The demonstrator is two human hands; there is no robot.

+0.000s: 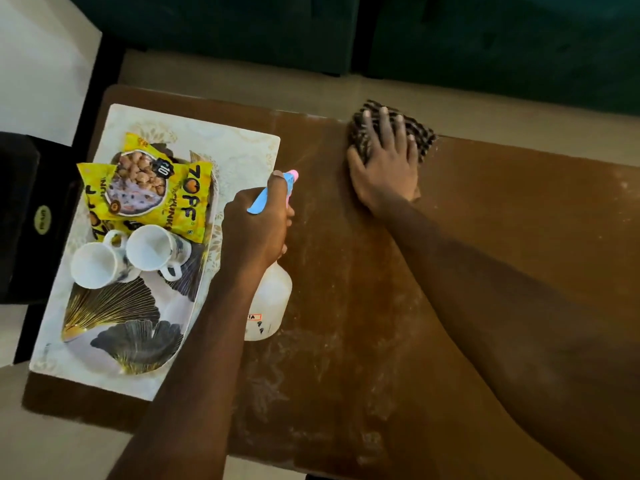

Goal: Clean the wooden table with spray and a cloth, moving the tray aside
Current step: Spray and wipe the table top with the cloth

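The brown wooden table [346, 341] fills the middle of the head view, streaked with pale smears. My left hand [254, 225] grips a white spray bottle [268, 306] by its blue and pink trigger head, just right of the tray. My right hand [384, 161] lies flat with spread fingers on a dark striped cloth [422, 140] at the table's far edge. An oval tray [114, 327] with a leaf pattern sits on a pale placemat [221, 143] at the table's left end. It holds two white cups [124, 254] and yellow snack packets [152, 188].
A dark green sofa [450, 36] runs along the far side of the table. A black object [31, 216] stands close to the table's left end. Pale floor shows around the table's edges.
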